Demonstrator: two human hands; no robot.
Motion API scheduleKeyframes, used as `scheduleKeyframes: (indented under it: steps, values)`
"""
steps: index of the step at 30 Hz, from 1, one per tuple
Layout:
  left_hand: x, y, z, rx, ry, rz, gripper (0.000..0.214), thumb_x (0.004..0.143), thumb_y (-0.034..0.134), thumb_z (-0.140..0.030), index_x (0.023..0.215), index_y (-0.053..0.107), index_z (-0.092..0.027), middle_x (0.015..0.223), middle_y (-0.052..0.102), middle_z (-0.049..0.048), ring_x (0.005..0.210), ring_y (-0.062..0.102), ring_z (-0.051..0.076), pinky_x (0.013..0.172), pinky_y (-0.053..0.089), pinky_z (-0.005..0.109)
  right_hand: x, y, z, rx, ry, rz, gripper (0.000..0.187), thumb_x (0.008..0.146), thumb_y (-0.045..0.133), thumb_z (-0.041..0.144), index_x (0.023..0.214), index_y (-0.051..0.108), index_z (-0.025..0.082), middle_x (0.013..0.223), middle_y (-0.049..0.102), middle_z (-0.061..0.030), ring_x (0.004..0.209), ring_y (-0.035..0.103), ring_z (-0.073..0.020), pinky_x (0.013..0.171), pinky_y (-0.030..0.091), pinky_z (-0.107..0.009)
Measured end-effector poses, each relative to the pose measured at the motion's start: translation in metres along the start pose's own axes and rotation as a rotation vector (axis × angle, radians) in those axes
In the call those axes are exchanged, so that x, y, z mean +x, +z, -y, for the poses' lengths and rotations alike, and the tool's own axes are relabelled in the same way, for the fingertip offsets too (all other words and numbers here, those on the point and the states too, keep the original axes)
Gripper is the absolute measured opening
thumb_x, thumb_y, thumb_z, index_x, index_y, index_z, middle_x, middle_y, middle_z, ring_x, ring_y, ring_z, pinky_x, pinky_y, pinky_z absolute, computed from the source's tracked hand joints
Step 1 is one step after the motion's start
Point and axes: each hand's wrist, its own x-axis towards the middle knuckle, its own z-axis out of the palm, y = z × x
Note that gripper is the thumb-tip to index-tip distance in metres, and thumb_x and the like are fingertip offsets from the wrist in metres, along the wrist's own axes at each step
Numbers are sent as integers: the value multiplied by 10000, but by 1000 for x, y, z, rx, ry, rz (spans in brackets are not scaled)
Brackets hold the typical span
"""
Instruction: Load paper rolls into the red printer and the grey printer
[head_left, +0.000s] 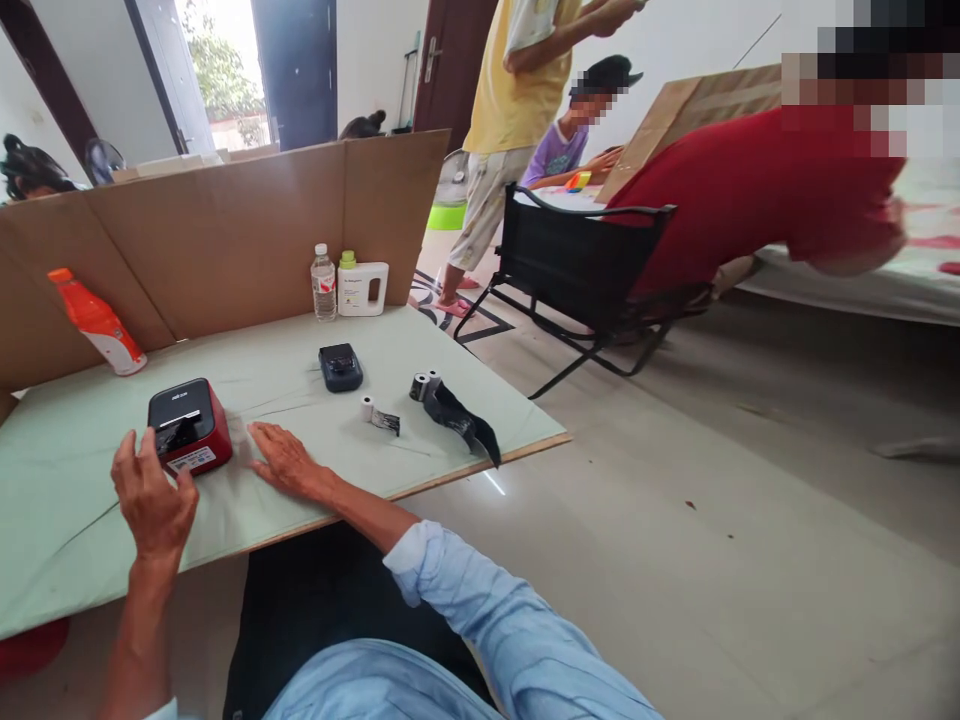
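Red printer (189,425) — paper rolls (367,408) nearby

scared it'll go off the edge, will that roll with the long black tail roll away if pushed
Probably light: the roll is small, seemingly paper. Its black tail lies limp and wavy on the table, so it would likely flop and drag, curbing rolling. The tail's end is near the edge and might slip over.

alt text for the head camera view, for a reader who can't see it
A person's left hand is raised, fingers open, at the near edge of a red and black label printer on a pale green table, the right hand flat beside it. Farther back lie a small dark printer and two paper rolls.
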Motion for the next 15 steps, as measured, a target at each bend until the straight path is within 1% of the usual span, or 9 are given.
scheduleKeyframes:
  steps: [2,4,6,8,9,10,12,13,15]
  values:
    - [1,9,-29,-42,87,-8,644,909,646,-212,1538,505,-215,1608,459,186,1548,393,399,1301,311,634,-9,-16,-14,-47,49,-26,609,1025,627,294,1587,447,141,1651,473,-222,1519,469,-345,1255,397,-550]
    - [7,32,-51,-130,159,102,574,914,613,-180,1484,558,-214,1551,522,168,1495,471,366,1289,356,594,-12,-39,-31,-97,118,-76,572,1022,612,274,1557,487,115,1633,486,-238,1511,472,-352,1248,398,-550]
    - [20,65,-66,-198,194,268,556,896,608,-176,1451,587,-203,1525,564,161,1451,528,351,1261,414,563,-11,-68,-53,-141,182,-169,535,1022,585,258,1532,513,113,1613,504,-236,1502,471,-341,1253,387,-537]
    - [38,104,-77,-226,155,439,567,875,617,-183,1442,597,-194,1518,594,151,1431,561,333,1225,468,508,-6,-100,-75,-177,292,-272,522,1015,573,257,1520,521,135,1589,526,-221,1473,484,-340,1227,405,-538]
    - [48,124,-83,-226,130,528,574,866,630,-193,1439,601,-188,1497,620,150,1420,575,329,1223,469,491,-4,-115,-85,-190,365,-309,517,1016,565,268,1513,520,134,1578,532,-225,1455,493,-342,1213,413,-528]
    - [59,142,-89,-218,94,618,586,862,649,-216,1445,597,-184,1491,634,151,1401,593,328,1217,471,482,-1,-130,-95,-194,432,-317,509,1025,556,300,1504,520,130,1563,542,-228,1432,507,-344,1194,426,-507]
    - [78,176,-104,-210,17,781,661,848,693,-258,1485,557,-144,1510,622,190,1335,641,338,1158,510,470,5,-152,-112,-173,573,-249,481,1050,530,375,1455,544,117,1509,584,-233,1389,542,-346,1148,449,-465]
    - [86,191,-111,-210,-12,830,703,836,714,-276,1501,536,-135,1516,616,202,1303,661,340,1122,528,458,7,-160,-119,-148,642,-195,472,1058,522,402,1419,566,101,1480,605,-243,1363,567,-348,1122,461,-443]
    - [97,215,-126,-218,-57,882,764,802,761,-308,1503,519,-128,1455,658,201,1238,690,339,1062,548,436,12,-168,-130,-100,732,-101,453,1063,525,430,1327,625,76,1391,667,-256,1280,637,-347,1047,492,-402]
